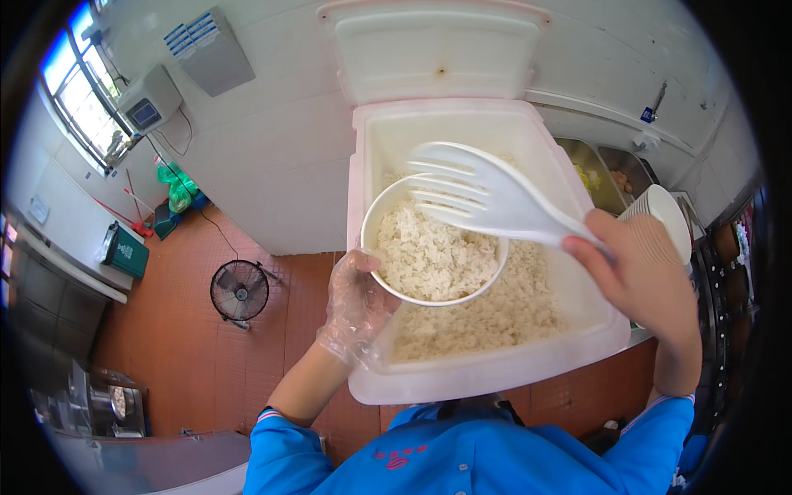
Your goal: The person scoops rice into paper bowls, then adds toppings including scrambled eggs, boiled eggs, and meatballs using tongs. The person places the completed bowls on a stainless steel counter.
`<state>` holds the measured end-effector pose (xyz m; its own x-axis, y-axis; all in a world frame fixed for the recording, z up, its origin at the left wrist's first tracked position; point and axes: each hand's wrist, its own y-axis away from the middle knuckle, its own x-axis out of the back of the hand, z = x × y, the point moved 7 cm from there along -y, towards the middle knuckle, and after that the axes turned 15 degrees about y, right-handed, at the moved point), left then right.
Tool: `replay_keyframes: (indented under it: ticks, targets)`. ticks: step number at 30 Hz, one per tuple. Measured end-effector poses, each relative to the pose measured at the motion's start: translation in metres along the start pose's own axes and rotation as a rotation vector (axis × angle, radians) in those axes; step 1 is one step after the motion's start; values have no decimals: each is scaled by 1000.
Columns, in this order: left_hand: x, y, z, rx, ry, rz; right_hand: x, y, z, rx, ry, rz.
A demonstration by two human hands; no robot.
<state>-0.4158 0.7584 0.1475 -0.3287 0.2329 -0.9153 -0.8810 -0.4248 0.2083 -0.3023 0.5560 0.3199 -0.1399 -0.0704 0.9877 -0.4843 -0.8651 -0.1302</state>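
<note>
My left hand [361, 303], in a clear plastic glove, holds a round white bowl [367, 229] by its left rim. Cooked white rice [433, 257] fills much of the bowl. With my bare right hand [634, 272] I grip the handle of a white slotted plastic rice paddle [504, 195], whose prongs lie over the bowl's upper part. Beneath both is a large white insulated tub [489, 377] with more rice [495, 322] inside. The tub's lid [436, 55] stands raised at the far side.
Right of the tub are a stack of white bowls [665, 216] and metal pans [575, 154], one with yellow-green food. A black floor fan [239, 296] stands on the red tiled floor at left, with a green bin [127, 252] beyond. A wall rises behind the tub.
</note>
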Motion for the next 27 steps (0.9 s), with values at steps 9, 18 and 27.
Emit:
replay_keyframes:
  ticks: [9, 18, 27]
  targets:
    - [2, 7, -4, 49, -18, -12, -10, -7, -10, 26, -42, 20]
    - [0, 26, 1, -84, -84, -117, -4, 32, 15, -112, 149, -75]
    - [-9, 54, -34, -22, -9, 5, 15, 67, 30, -143, 168, -33]
